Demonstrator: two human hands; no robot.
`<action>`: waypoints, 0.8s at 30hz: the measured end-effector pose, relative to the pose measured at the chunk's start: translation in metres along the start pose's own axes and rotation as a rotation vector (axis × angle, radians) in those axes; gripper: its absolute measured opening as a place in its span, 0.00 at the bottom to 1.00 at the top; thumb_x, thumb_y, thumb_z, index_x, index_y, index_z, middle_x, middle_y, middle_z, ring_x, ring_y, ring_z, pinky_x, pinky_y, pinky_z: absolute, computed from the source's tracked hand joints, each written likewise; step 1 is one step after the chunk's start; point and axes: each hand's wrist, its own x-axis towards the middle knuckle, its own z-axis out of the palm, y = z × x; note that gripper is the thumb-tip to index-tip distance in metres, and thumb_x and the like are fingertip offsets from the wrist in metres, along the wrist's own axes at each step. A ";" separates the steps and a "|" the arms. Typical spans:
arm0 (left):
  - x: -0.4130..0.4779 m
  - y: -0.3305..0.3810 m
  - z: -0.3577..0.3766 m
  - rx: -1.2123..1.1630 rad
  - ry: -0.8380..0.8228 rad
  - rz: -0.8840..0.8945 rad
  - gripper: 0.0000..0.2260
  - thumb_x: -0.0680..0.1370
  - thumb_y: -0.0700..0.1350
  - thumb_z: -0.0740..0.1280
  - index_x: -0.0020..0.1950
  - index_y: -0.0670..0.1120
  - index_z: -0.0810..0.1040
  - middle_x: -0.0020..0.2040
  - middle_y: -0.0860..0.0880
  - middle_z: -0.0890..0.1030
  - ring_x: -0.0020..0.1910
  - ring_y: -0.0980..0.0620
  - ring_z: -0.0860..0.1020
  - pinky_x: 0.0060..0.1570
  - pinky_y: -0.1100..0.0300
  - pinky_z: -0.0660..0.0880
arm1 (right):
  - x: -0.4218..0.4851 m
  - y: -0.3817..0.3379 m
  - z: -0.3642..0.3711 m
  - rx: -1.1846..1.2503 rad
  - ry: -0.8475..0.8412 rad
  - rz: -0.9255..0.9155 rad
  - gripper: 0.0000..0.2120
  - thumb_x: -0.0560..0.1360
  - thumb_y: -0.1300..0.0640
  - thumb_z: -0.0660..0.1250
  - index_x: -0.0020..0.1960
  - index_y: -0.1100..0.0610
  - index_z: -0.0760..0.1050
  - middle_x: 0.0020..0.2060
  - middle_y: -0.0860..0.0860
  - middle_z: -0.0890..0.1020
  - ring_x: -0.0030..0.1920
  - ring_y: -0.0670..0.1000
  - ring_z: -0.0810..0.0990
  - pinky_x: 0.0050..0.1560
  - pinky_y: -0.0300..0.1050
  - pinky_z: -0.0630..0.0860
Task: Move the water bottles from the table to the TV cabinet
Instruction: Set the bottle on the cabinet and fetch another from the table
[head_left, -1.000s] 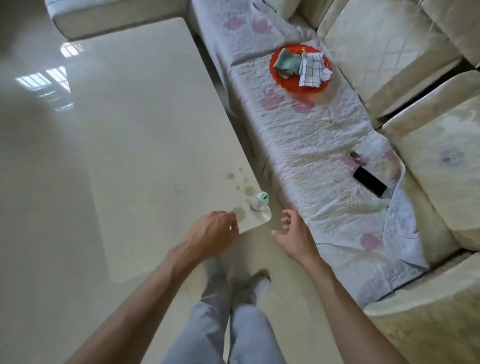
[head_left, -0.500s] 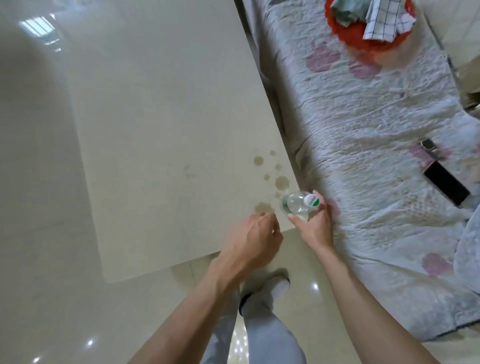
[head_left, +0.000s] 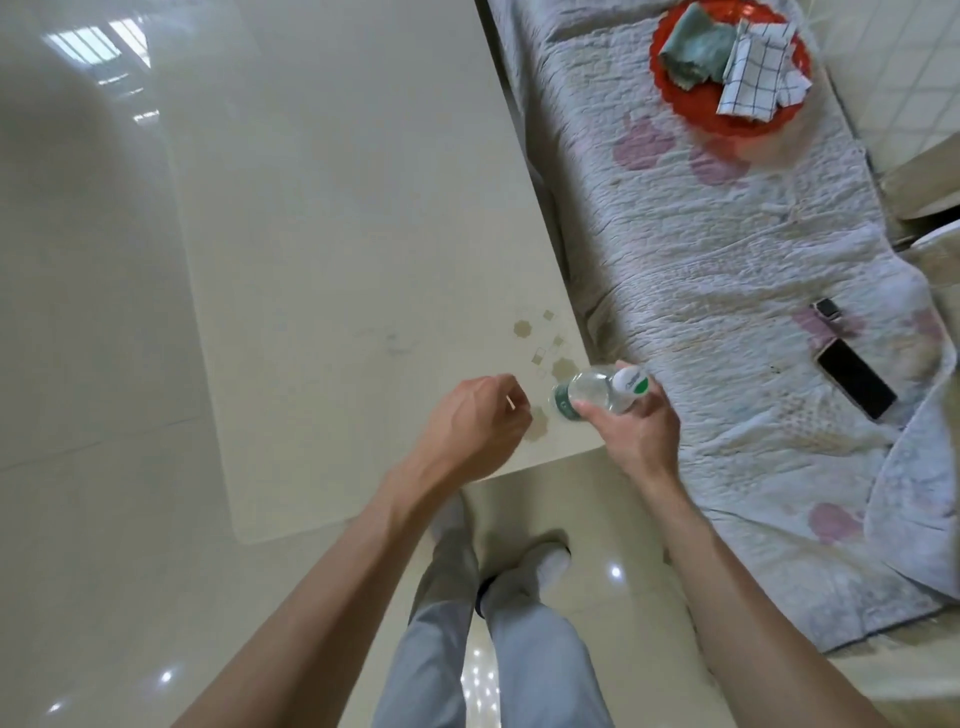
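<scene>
Right now, in the head view, the right hand (head_left: 639, 431) is gripping the water bottle (head_left: 602, 389) at the centre-right of the frame, thumb on the near side and fingers wrapping round the far side. The bottle is lying tilted almost flat in that grasp, hanging over the lower right corner of the table (head_left: 337, 208). That lean suggests it is being carried, not standing on the surface. The left hand (head_left: 478, 415) is hovering just beside it over the same corner, fingers loosely curled and apparently holding nothing, probably staying close for balance or to help. No other bottle is showing on the tabletop, so this one is looking like the only one left to take. The TV cabinet is not appearing anywhere in the frame, so the person is likely needing to turn and walk next. To the right, a quilted sofa cover (head_left: 727, 260) is bearing a red plate (head_left: 737, 127) with folded cloths (head_left: 753, 78) at the upper right and a dark phone (head_left: 854, 379) at the right edge, all well apart from the bottle.
</scene>
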 end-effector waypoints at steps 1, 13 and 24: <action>-0.009 0.001 -0.008 -0.018 0.007 0.002 0.10 0.79 0.45 0.61 0.52 0.45 0.81 0.48 0.48 0.84 0.46 0.48 0.80 0.47 0.54 0.77 | -0.009 -0.016 -0.016 0.008 -0.013 -0.036 0.32 0.62 0.45 0.78 0.63 0.52 0.74 0.52 0.49 0.82 0.47 0.47 0.79 0.50 0.39 0.76; -0.089 0.058 -0.077 -1.104 0.161 -0.101 0.09 0.80 0.43 0.65 0.58 0.40 0.77 0.50 0.42 0.82 0.48 0.45 0.82 0.52 0.45 0.80 | -0.118 -0.208 -0.186 0.251 -0.092 -0.438 0.32 0.62 0.43 0.75 0.62 0.54 0.74 0.54 0.47 0.81 0.54 0.43 0.80 0.49 0.31 0.77; -0.182 0.076 -0.076 -1.369 0.359 -0.062 0.12 0.80 0.43 0.64 0.54 0.35 0.81 0.47 0.37 0.85 0.44 0.44 0.83 0.49 0.50 0.81 | -0.174 -0.248 -0.191 0.194 -0.294 -0.712 0.38 0.63 0.30 0.70 0.66 0.50 0.71 0.58 0.46 0.79 0.53 0.42 0.79 0.45 0.30 0.76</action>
